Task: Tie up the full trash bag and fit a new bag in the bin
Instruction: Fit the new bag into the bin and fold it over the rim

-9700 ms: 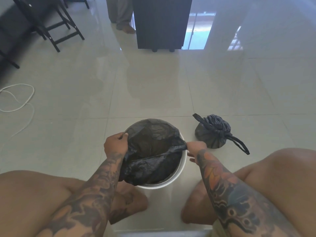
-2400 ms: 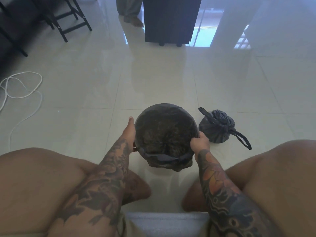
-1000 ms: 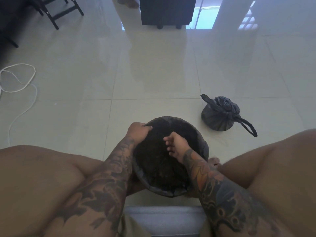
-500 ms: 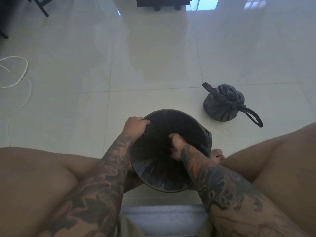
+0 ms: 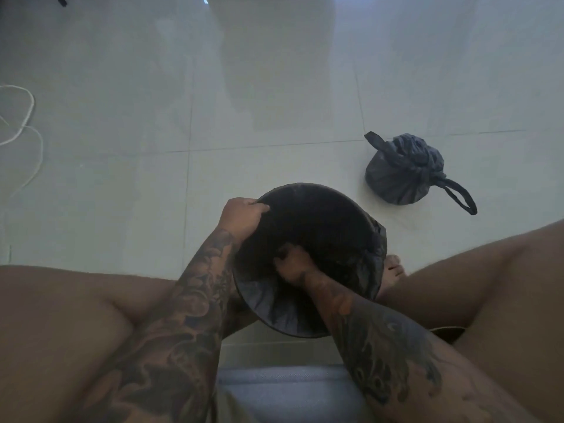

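The round bin (image 5: pixel 378 270) stands on the floor between my knees, lined with a new black bag (image 5: pixel 323 215) whose edge is folded over the rim. My left hand (image 5: pixel 241 218) grips the bag and rim at the bin's left side. My right hand (image 5: pixel 290 264) is down inside the bin against the liner; its fingers are dark and blurred. The tied full trash bag (image 5: pixel 399 175) sits on the tiles to the right of the bin, handles sticking out.
My bare knees flank the bin on both sides, and a foot (image 5: pixel 393 270) shows at its right. A white cable (image 5: pixel 24 123) lies looped on the floor at the far left. Pale glossy floor tiles (image 5: pixel 274 87) stretch ahead.
The bag's edge went over the rim, then my right hand moved from the rim down into the bin. My left hand stayed on the left rim. The view tilted further down.
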